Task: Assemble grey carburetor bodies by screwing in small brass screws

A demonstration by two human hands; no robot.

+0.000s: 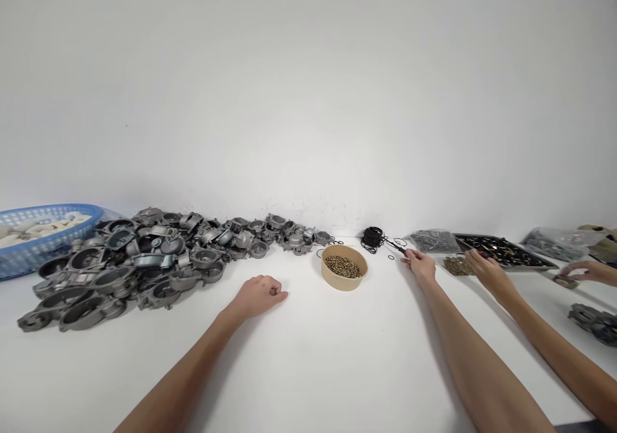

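My left hand (260, 295) rests on the white table, fingers loosely curled and thumb stretched out; nothing shows in it. To its right stands a round tan bowl (343, 284) with small brass-coloured metal parts (343, 266) inside. My right hand (420, 268) grips a thin black tool (397, 247), perhaps tweezers. The tool points toward a pile of black rubber rings (373, 238), and a few loose rings lie around its tip. Whether a ring is caught at the tip is too small to tell.
Grey metal housings (159, 253) are heaped at left, beside a blue basket (53, 239) of pale parts. At right, a co-worker's hands (489, 273) work near brass parts (457, 266), a dark tray (535, 263) and plastic bags (434, 240). A white wall stands behind.
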